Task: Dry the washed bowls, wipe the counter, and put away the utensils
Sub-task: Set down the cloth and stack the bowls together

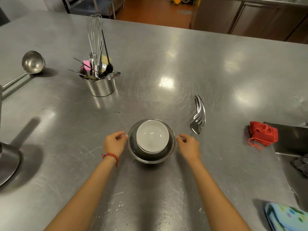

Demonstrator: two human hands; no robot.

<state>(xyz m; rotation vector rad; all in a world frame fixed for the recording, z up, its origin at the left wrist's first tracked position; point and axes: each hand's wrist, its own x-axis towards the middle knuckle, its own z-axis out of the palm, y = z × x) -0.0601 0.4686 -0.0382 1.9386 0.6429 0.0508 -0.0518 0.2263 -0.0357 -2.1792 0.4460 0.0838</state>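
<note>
1. Steel bowl (150, 156): round, brushed metal, on the steel counter (216, 72) directly between the two hands. It holds white bowls (152, 136), smooth and glossy, nested and tilted toward the far rim.
2. Left hand (115, 144): at the steel bowl's left rim, fingers loosely curled and gripping nothing, fingertips at or just off the rim; contact cannot be told. Red bead bracelet (110, 155) on the wrist.
3. Right hand (189, 145): just beside the right rim, fingers loosely bent, holding nothing.
4. Utensil canister (100, 85): cylindrical polished steel, well beyond the left hand. Holds a wire whisk (95, 30), a pink brush, spoons, thin skewers and a yellow sponge.
5. Serving tongs (199, 115): shiny steel, forked ends, lying flat just beyond the right hand.
6. Ladle (32, 62): round steel cup, long handle, far left of the left hand.
7. Red cloth (263, 134): crumpled, right of the right hand at a sink edge.
8. Blue patterned cloth (286, 217): near right, beside the right forearm.
9. Water droplets (120, 205): scattered on the counter between the forearms.
</note>
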